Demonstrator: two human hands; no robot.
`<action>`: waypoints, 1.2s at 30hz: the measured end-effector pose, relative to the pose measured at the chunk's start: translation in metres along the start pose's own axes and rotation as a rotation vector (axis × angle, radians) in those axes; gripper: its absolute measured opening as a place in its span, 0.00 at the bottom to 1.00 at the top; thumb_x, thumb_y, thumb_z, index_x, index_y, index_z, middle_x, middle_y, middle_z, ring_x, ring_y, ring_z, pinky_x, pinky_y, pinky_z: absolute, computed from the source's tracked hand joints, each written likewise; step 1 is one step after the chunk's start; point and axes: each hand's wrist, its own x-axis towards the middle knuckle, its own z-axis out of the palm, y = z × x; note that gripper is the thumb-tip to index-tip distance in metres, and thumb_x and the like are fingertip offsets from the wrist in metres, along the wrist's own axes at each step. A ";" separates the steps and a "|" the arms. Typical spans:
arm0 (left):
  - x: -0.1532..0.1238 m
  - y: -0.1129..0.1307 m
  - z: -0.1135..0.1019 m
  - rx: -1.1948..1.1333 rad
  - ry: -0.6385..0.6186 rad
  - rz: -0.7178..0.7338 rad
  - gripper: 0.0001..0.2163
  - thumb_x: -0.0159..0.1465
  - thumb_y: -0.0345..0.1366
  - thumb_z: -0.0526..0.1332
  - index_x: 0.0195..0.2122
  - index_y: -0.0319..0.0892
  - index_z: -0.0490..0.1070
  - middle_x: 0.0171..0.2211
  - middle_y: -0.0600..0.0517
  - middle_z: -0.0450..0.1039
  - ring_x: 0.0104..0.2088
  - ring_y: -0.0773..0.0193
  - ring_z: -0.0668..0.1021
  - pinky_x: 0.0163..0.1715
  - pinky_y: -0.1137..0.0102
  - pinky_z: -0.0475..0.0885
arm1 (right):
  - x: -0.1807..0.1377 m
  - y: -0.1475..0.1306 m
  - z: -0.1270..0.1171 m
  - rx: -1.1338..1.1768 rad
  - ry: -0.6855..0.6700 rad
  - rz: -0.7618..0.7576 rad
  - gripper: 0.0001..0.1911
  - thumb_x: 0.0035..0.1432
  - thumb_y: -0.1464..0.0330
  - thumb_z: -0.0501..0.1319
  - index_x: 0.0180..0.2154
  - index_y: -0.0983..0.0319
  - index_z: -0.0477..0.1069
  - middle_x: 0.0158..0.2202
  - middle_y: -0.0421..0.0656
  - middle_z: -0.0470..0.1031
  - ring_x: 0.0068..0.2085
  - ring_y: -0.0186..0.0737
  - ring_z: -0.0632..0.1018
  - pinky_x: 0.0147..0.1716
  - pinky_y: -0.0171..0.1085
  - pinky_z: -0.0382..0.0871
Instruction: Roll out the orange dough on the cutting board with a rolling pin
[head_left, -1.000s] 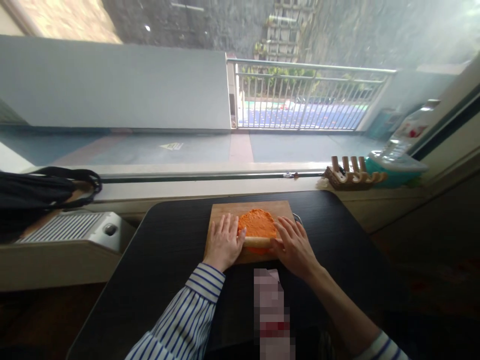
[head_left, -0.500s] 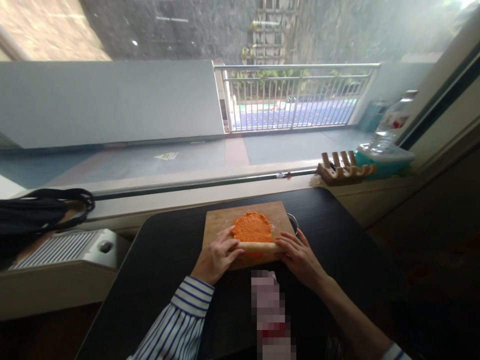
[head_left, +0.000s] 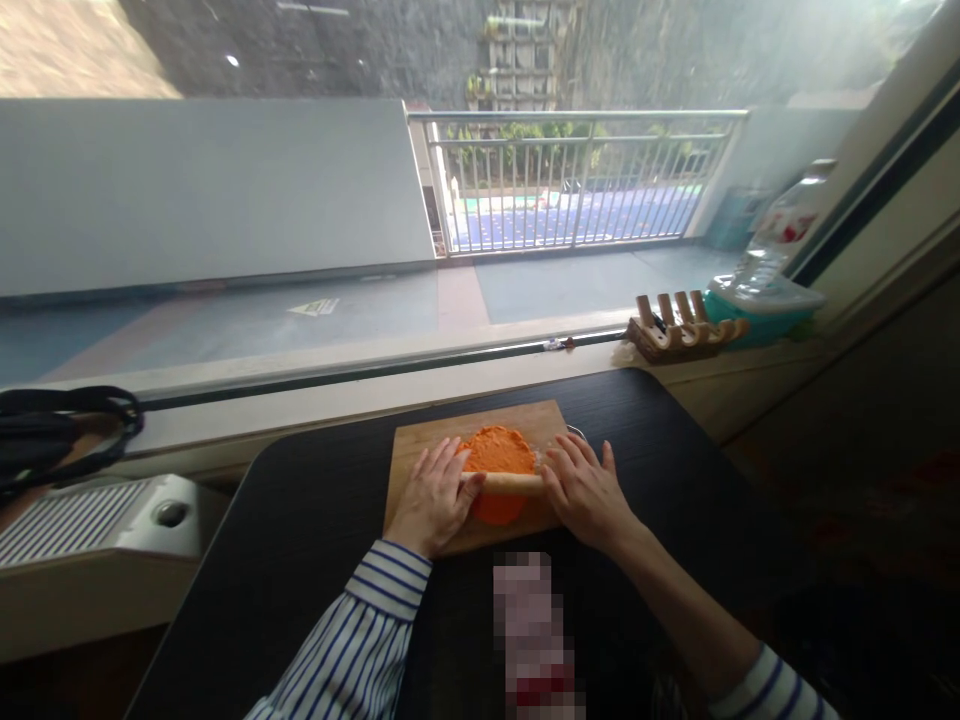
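Observation:
A pale wooden rolling pin (head_left: 513, 484) lies crosswise over a flattened sheet of orange dough (head_left: 498, 450). The dough has a rough far edge and rests on a wooden cutting board (head_left: 420, 440). My left hand (head_left: 435, 495) is closed over the pin's left end, its thumb along the pin and its fingers reaching forward. Over the right end, my right hand (head_left: 585, 488) is closed in the same way. Both ends of the pin are hidden under the hands. Dough shows on the far and near sides of the pin.
The board is on a black table (head_left: 315, 500) below a window. A wooden rack (head_left: 675, 335), a teal box (head_left: 765, 310) and a plastic bottle (head_left: 784, 225) stand on the sill at right. A white slatted unit (head_left: 105, 520) and a black bag (head_left: 60, 430) are at left.
Both hands and the rolling pin have moved forward over the dough, so more dough shows on the near side. My fingers have stretched further forward over the pin. The view has shifted slightly.

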 end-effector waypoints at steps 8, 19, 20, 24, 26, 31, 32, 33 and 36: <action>0.017 0.017 -0.007 0.148 -0.123 -0.088 0.32 0.66 0.54 0.37 0.62 0.36 0.55 0.64 0.43 0.53 0.64 0.51 0.55 0.62 0.50 0.46 | 0.025 -0.005 0.021 -0.143 0.047 0.045 0.25 0.65 0.61 0.42 0.59 0.63 0.58 0.63 0.52 0.56 0.64 0.49 0.53 0.59 0.62 0.38; 0.053 0.013 0.001 0.167 -0.169 -0.195 0.32 0.66 0.54 0.36 0.62 0.39 0.56 0.63 0.42 0.53 0.64 0.51 0.56 0.61 0.49 0.46 | 0.063 0.008 0.016 -0.111 -0.096 0.092 0.28 0.61 0.65 0.44 0.62 0.63 0.53 0.66 0.54 0.47 0.66 0.52 0.47 0.56 0.68 0.41; 0.050 0.014 0.001 0.171 -0.164 -0.189 0.32 0.66 0.54 0.36 0.62 0.38 0.55 0.64 0.42 0.53 0.64 0.51 0.55 0.61 0.49 0.46 | 0.059 0.007 0.017 -0.124 -0.078 0.085 0.28 0.61 0.65 0.45 0.62 0.63 0.52 0.66 0.54 0.45 0.66 0.53 0.46 0.56 0.67 0.40; 0.025 0.020 -0.004 0.184 -0.139 -0.150 0.33 0.66 0.53 0.36 0.63 0.34 0.52 0.65 0.41 0.50 0.65 0.52 0.52 0.62 0.51 0.45 | 0.033 0.000 0.021 -0.160 0.032 0.036 0.27 0.63 0.64 0.43 0.62 0.64 0.54 0.66 0.53 0.46 0.66 0.50 0.47 0.59 0.63 0.37; 0.012 0.022 -0.004 0.182 -0.133 -0.137 0.33 0.66 0.53 0.36 0.63 0.32 0.52 0.65 0.41 0.49 0.65 0.52 0.51 0.63 0.52 0.45 | 0.018 -0.003 0.023 -0.169 0.088 0.012 0.26 0.64 0.64 0.42 0.61 0.64 0.55 0.66 0.53 0.49 0.65 0.48 0.49 0.60 0.60 0.37; 0.000 0.024 -0.004 0.170 -0.130 -0.129 0.33 0.66 0.53 0.37 0.63 0.32 0.51 0.64 0.41 0.50 0.65 0.53 0.53 0.63 0.53 0.45 | 0.006 -0.005 0.024 -0.187 0.123 -0.018 0.26 0.65 0.63 0.42 0.60 0.64 0.57 0.64 0.53 0.52 0.65 0.49 0.52 0.60 0.59 0.38; 0.002 0.024 -0.004 0.166 -0.138 -0.139 0.34 0.66 0.53 0.37 0.63 0.32 0.51 0.65 0.41 0.50 0.65 0.53 0.52 0.63 0.53 0.45 | 0.009 -0.004 0.024 -0.192 0.110 -0.015 0.26 0.65 0.63 0.42 0.60 0.64 0.57 0.65 0.53 0.52 0.65 0.49 0.52 0.60 0.59 0.38; 0.006 0.025 -0.005 0.162 -0.148 -0.152 0.34 0.65 0.54 0.37 0.63 0.31 0.51 0.65 0.41 0.49 0.65 0.53 0.52 0.63 0.53 0.45 | 0.013 -0.003 0.023 -0.196 0.091 -0.008 0.26 0.65 0.63 0.42 0.60 0.64 0.57 0.65 0.53 0.52 0.65 0.49 0.52 0.59 0.60 0.38; 0.021 0.025 -0.005 0.151 -0.173 -0.193 0.35 0.65 0.54 0.37 0.63 0.30 0.51 0.65 0.40 0.48 0.65 0.53 0.51 0.63 0.53 0.45 | 0.033 0.002 0.022 -0.196 0.008 0.011 0.27 0.64 0.63 0.42 0.61 0.64 0.54 0.66 0.53 0.49 0.65 0.50 0.49 0.58 0.64 0.39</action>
